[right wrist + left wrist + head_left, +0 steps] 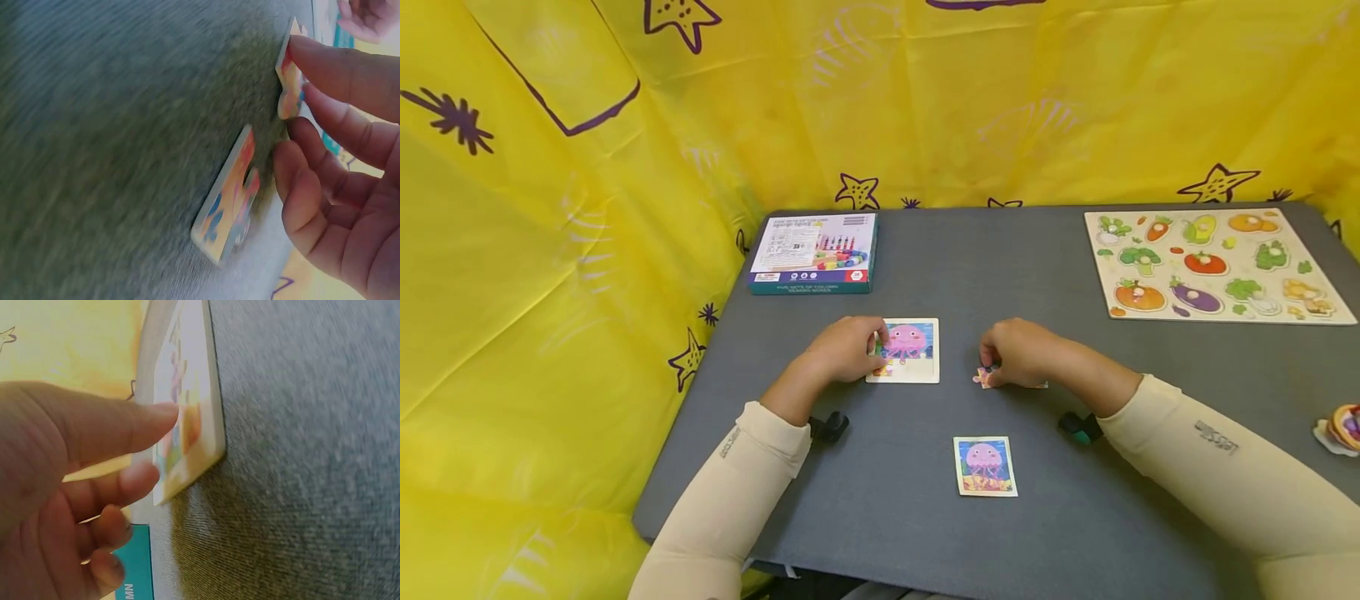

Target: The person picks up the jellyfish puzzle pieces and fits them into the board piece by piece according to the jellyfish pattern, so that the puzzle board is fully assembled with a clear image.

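A small jigsaw tray point(925, 372) shows a pink jellyfish in its upper part; pieces also sit at its lower left, beside a bare pale area. At the tray's left side is my left hand point(850, 348), with its thumb point(159, 419) over the lower-left pieces and the other fingers loosely bent near the edge. My right hand point(1018, 354) pinches an orange and pink jigsaw piece point(290, 84) between thumb and fingers, right of the tray. Another jigsaw piece point(228, 200) lies on the table beneath that hand, partly covered in the head view.
Nearer the body lies a jellyfish picture card point(986, 467). A boxed bead toy point(812, 254) stands at the back left, and a vegetable puzzle board point(1217, 265) at the back right. Small colourful pieces point(1341, 429) sit by the right edge. Yellow cloth point(940, 108) hangs behind the grey table point(865, 500).
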Demonstrator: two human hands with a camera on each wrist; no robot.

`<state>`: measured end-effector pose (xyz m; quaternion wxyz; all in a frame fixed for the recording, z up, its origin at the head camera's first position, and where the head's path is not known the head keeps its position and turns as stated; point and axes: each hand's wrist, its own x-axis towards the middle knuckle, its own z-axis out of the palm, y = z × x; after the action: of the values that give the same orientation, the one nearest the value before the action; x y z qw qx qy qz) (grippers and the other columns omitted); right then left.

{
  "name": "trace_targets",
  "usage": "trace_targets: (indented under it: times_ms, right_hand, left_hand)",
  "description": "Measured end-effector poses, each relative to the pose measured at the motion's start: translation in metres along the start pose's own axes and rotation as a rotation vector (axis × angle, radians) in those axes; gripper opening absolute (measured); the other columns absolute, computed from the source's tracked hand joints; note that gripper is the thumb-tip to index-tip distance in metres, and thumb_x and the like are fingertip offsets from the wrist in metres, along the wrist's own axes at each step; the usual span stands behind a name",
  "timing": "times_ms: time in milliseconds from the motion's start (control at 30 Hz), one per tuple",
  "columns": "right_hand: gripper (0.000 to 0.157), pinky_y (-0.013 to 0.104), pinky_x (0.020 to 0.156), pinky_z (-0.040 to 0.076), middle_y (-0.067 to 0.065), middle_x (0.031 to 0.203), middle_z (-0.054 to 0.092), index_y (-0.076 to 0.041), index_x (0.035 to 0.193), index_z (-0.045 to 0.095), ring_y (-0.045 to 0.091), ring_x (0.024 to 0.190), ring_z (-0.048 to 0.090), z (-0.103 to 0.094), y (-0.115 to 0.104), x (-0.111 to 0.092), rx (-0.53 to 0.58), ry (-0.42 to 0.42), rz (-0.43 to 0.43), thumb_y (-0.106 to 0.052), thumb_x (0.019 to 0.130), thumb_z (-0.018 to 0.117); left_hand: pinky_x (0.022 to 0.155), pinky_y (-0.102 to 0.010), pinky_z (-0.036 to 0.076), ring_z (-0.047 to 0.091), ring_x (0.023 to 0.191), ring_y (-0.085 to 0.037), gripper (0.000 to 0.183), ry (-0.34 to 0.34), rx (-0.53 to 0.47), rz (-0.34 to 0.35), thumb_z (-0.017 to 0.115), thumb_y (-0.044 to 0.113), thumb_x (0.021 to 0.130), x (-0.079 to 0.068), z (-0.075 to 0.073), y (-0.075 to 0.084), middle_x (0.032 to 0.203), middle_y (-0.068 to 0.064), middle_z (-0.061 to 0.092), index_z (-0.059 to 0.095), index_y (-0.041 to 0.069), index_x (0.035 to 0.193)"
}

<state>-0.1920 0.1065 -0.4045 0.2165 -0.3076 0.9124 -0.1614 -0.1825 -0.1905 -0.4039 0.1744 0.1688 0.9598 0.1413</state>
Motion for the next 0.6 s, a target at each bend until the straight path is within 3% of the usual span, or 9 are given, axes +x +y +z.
trace_targets:
  times_ms: [100, 367, 600]
  right_hand:
    - [0.022, 0.032, 0.069, 0.041, -0.001, 0.076, 0.058, -0.016, 0.077, 0.066, 0.018, 0.074, 0.053, 0.001, -0.005, 0.005, 0.009, -0.001, 0.008, -0.021, 0.080, 0.087]
    - [0.014, 0.031, 0.069, 0.044, -0.002, 0.072, 0.061, -0.015, 0.078, 0.070, 0.016, 0.073, 0.054, 0.001, -0.015, 0.017, 0.095, -0.042, -0.041, -0.010, 0.082, 0.083]
    - [0.008, 0.030, 0.067, 0.046, -0.004, 0.071, 0.069, -0.014, 0.082, 0.073, 0.012, 0.068, 0.059, -0.004, -0.031, 0.040, 0.258, -0.026, -0.075, -0.010, 0.085, 0.079]
  left_hand:
    - [0.071, -0.033, 0.044, 0.056, 0.076, -0.018, 0.021, -0.028, -0.039, 0.027, 0.076, 0.021, 0.091, -0.002, 0.001, 0.000, 0.082, 0.000, 0.061, 0.067, 0.015, 0.109]
    - [0.076, -0.031, 0.044, 0.055, 0.078, -0.016, 0.019, -0.041, -0.054, 0.067, 0.074, 0.014, 0.089, -0.004, 0.004, -0.003, 0.082, 0.002, 0.060, 0.069, 0.013, 0.107]
    - [0.075, -0.031, 0.044, 0.055, 0.077, -0.016, 0.021, -0.037, -0.086, 0.062, 0.075, 0.014, 0.088, -0.006, 0.002, -0.004, 0.082, 0.002, 0.061, 0.070, 0.012, 0.108]
